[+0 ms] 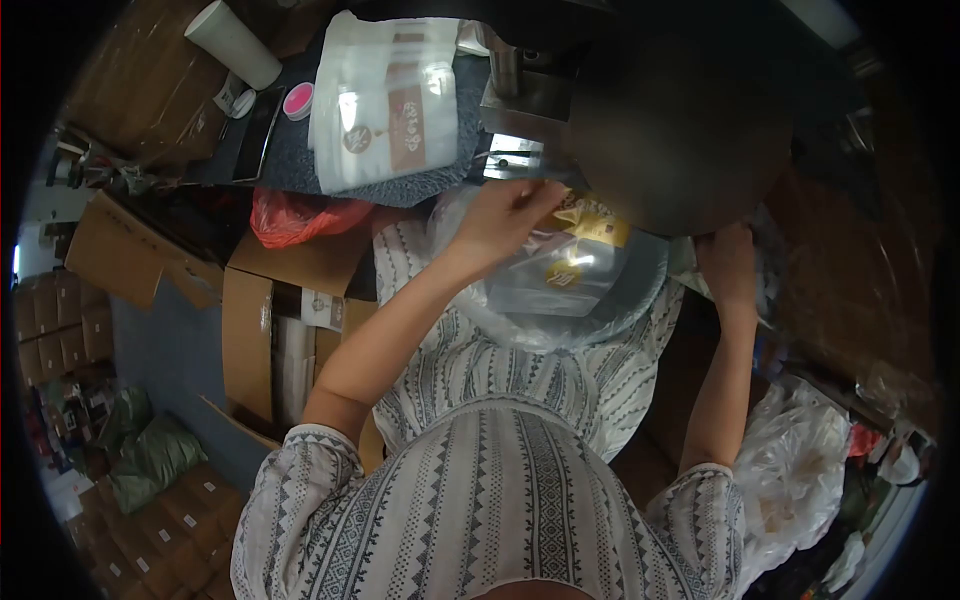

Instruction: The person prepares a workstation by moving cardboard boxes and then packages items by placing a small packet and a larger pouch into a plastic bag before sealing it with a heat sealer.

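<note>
My left hand [505,220] grips the top of a clear plastic pouch [560,280] with a round gold label, lying on my lap over a larger clear plastic bag [500,320]. My right hand [728,265] rests at the right edge of that plastic, its fingers closed on the bag's rim beside a dark machine [680,130]. A metal part of the machine [515,155] sits just above my left hand. A stack of white labelled pouches [390,100] lies on the grey mat further up.
An open cardboard box [270,330] stands at my left with a red plastic bag [295,215] above it. A white cup [235,45] and a pink lid [298,100] sit on the table. A crumpled clear bag [800,470] lies at my right. Sacks and cartons line the floor at left.
</note>
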`<move>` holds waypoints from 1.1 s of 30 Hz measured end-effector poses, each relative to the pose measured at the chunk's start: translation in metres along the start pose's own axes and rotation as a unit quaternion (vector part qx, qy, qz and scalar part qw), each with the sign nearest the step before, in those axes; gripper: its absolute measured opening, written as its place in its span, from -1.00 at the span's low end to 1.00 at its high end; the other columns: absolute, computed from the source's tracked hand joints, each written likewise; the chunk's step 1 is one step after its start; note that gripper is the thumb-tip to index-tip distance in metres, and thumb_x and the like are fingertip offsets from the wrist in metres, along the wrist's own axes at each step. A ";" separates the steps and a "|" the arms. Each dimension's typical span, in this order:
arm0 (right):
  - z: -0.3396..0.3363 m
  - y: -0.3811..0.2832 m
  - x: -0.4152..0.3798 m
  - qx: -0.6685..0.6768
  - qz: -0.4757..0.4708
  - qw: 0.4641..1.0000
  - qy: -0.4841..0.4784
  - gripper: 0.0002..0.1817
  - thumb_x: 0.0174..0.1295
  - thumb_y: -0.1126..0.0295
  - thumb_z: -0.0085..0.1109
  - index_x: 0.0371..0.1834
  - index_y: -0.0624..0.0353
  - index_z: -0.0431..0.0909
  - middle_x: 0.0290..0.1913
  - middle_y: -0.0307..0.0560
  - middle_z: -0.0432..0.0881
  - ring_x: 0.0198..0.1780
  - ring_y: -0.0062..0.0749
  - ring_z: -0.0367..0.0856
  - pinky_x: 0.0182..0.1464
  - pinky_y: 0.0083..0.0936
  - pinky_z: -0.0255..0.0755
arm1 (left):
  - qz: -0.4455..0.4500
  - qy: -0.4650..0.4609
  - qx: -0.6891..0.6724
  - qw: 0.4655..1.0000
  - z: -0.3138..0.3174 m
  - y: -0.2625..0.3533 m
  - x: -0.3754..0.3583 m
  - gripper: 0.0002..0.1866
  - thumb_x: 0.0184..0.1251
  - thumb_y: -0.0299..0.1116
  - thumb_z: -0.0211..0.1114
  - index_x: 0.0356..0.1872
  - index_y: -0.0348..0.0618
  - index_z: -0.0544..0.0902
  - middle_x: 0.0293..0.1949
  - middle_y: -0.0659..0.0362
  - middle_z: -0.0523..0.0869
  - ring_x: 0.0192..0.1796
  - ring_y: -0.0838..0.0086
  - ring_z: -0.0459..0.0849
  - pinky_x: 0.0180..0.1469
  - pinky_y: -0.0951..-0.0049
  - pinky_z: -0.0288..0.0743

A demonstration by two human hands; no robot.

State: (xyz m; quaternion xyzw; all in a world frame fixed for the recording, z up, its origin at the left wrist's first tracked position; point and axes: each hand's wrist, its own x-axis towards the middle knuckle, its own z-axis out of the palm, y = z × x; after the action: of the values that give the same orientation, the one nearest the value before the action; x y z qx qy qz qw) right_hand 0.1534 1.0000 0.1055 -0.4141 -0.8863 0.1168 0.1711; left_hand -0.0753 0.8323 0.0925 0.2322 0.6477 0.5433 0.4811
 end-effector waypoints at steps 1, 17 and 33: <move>0.005 0.005 0.003 0.039 -0.014 0.999 -0.023 -0.77 0.13 0.46 0.15 -0.12 0.13 0.56 -0.15 0.05 0.65 -0.14 0.01 0.62 -0.13 -0.17 0.48 | 0.055 0.045 0.088 0.994 -0.013 0.002 0.001 -0.61 0.38 -0.22 0.22 0.02 -0.38 0.55 -0.11 0.05 0.65 -0.11 0.42 0.65 -0.13 0.39 0.60; -0.016 -0.122 -0.003 0.303 -0.195 0.931 -0.050 -0.71 0.04 0.61 0.30 -0.12 0.22 0.59 -0.14 -0.08 0.67 -0.18 -0.27 0.66 -0.10 -0.46 0.53 | 0.305 0.286 0.457 0.785 -0.062 0.000 -0.076 -0.79 0.11 -0.57 0.26 -0.19 -0.15 0.64 -0.32 0.09 0.65 -0.32 0.15 0.65 -0.32 0.31 0.49; -0.034 -0.054 -0.008 0.075 0.016 0.997 -0.032 -0.78 0.16 0.47 0.21 -0.10 0.17 0.59 -0.13 0.03 0.64 -0.18 -0.08 0.64 -0.12 -0.35 0.51 | -0.056 -0.059 -0.064 0.995 0.009 0.001 0.001 -0.75 0.40 -0.29 0.21 -0.22 -0.32 0.64 -0.48 0.28 0.60 -0.44 0.63 0.57 -0.37 0.62 0.49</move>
State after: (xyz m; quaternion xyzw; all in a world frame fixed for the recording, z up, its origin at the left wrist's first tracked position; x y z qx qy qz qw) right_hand 0.1348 0.9621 0.1538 -0.4099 -0.8734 0.1993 0.1714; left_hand -0.0680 0.8376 0.0931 0.1958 0.5943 0.5409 0.5620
